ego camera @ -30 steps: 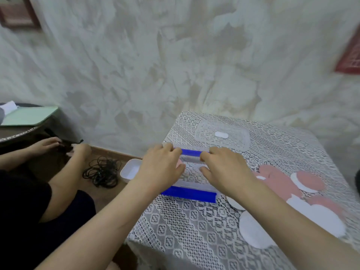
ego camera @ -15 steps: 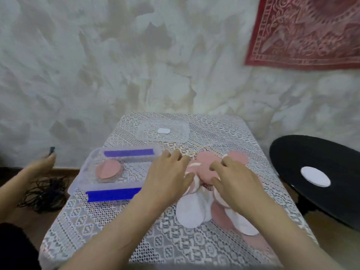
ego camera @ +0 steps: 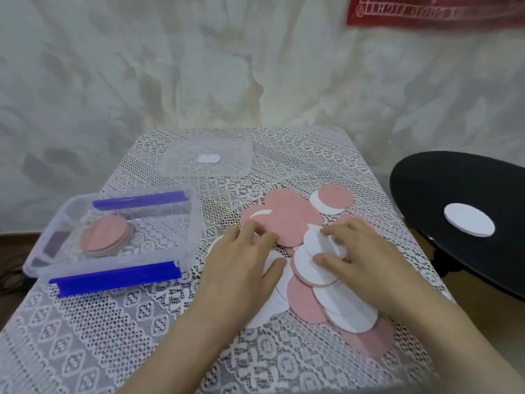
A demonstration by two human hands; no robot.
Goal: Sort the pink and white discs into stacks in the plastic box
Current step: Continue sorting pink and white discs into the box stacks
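**Entry: sorting job, listed near to far.**

1. Worktop (ego camera: 85, 351), lace-covered. Both forearms reached in over its near edge.
2. Loose discs (ego camera: 306, 302), pink and white mixed, lay overlapping in an unsorted heap at centre-right. Approx. a doz. showed (no exact count, since many lay under others).
3. Left hand (ego camera: 244, 260): fingers were bent, tips at the rim of a pink disc (ego camera: 287, 226) in the heap, thumb resting on white below. Whether it actually gripped the disc, cannot tell.
4. Right hand (ego camera: 366, 263): thumb and forefinger were narrowed onto a white disc (ego camera: 321, 245), pinching it at the heap's middle.
5. Plastic box (ego camera: 196, 223), clear w/ blue clips, stood open just left of the heap, by the worktop's left edge. Contents: one pink stack (ego camera: 105, 237), short and slightly fanned. No white stack was seen in it.
6. Lid (ego camera: 176, 163), clear, lay flat at the far end, apart from the box.
7. Black round top (ego camera: 454, 183) stood off to the right beside the worktop, carrying a stray white disc (ego camera: 468, 223).

Status (judged): early stage. Done: pink stack begun. Left: most pinks and all whites, incl. the stray, so the bulk of the job remained.
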